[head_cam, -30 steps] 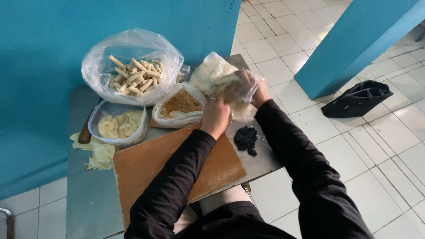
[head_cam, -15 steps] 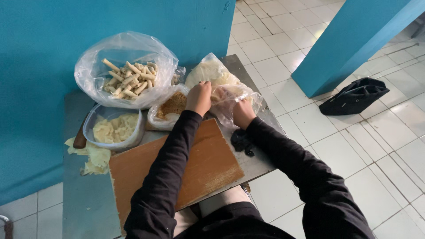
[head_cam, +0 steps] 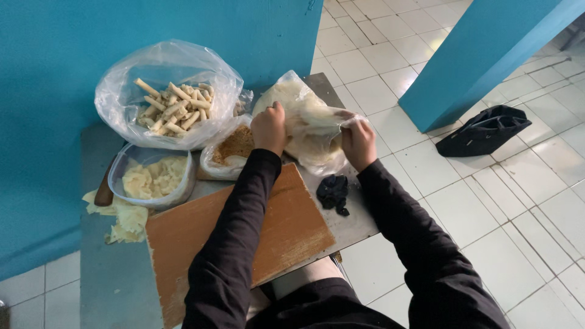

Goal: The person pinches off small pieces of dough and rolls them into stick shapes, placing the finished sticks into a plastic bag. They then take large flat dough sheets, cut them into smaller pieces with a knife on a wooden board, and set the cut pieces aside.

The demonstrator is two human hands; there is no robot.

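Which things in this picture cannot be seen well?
- Head view: the left hand's fingertips are hidden by the clear bag it grips.
- The pale sheets in that bag are blurred by plastic; no count possible.
- A brown handle is mostly hidden behind the tub.
- The board's near end is covered by the sleeves.
- The right hand hides the bag's edge.

Teal wall (head_cam: pixel 49 91), brown board (head_cam: pixel 286 231), black sleeves (head_cam: pixel 237 244), clear bag (head_cam: pixel 311 137) of cream sheets.
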